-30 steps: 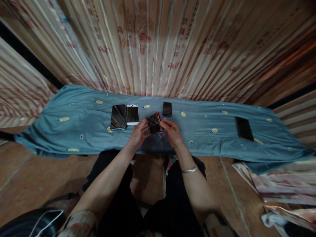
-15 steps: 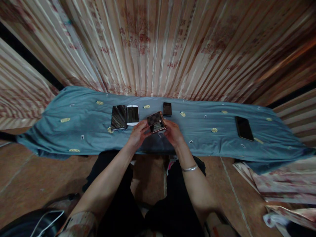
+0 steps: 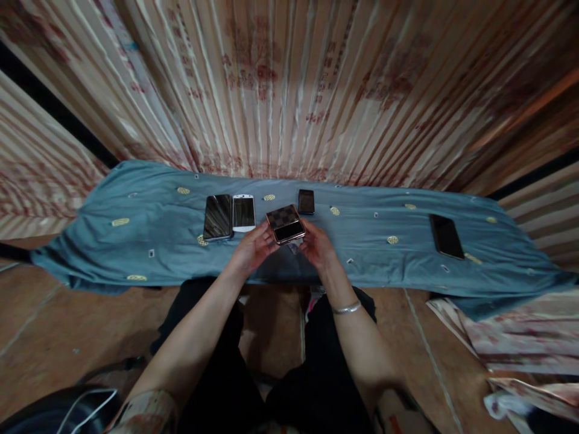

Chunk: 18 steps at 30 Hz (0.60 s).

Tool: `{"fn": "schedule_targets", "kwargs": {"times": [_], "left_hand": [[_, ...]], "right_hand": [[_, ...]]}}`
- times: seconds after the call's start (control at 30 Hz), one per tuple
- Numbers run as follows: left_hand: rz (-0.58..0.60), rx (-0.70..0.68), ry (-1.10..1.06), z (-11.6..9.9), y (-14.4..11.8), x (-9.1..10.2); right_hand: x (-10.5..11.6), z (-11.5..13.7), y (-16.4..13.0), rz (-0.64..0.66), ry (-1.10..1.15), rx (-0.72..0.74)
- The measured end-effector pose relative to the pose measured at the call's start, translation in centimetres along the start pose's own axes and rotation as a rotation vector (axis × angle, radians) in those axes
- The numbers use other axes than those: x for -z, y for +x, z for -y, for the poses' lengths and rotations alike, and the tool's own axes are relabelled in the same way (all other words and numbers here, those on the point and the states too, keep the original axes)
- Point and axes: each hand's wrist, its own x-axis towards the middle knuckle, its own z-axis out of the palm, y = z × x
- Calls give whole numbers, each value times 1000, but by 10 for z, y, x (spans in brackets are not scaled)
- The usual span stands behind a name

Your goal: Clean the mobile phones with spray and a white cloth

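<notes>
Between both hands is a folded flip phone (image 3: 284, 218) with a brown checkered cover, a dark glossy strip and a copper-coloured edge. My left hand (image 3: 254, 246) grips its left side, fingers partly under it. On the right side, my right hand (image 3: 315, 242) closes on the phone's edge. The phone is held tilted above the blue cloth (image 3: 362, 259). Left of it lie a large black phone (image 3: 218, 217) and a white phone (image 3: 244, 213), side by side. Just behind it sits a small dark folded device (image 3: 306, 201).
Another black phone (image 3: 446, 235) lies far right on the cloth. A pleated patterned curtain (image 3: 280, 90) hangs behind. Dark bars (image 3: 58, 108) run along the sides. At the lower left, a white cable (image 3: 90, 410) rests on a black object, and brown floor (image 3: 416, 361) shows below.
The flip phone has turned slightly in my hands, and its glossy strip now looks darker, with fewer reflections. Both hands keep their hold, and the other phones stay where they were.
</notes>
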Motion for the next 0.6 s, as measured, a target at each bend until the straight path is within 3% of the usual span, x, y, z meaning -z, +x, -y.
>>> {"fn": "schedule_targets", "kwargs": {"times": [0.13, 0.43, 0.6], "left_hand": [[-4, -10, -7, 0, 2, 4], [-118, -2, -64, 4, 4, 0], [-101, -8, -66, 8, 6, 3]], "right_hand": [[-3, 3, -2, -3, 108, -107], [-15, 6, -8, -125, 49, -3], [-15, 3, -8, -123, -100, 75]]}}
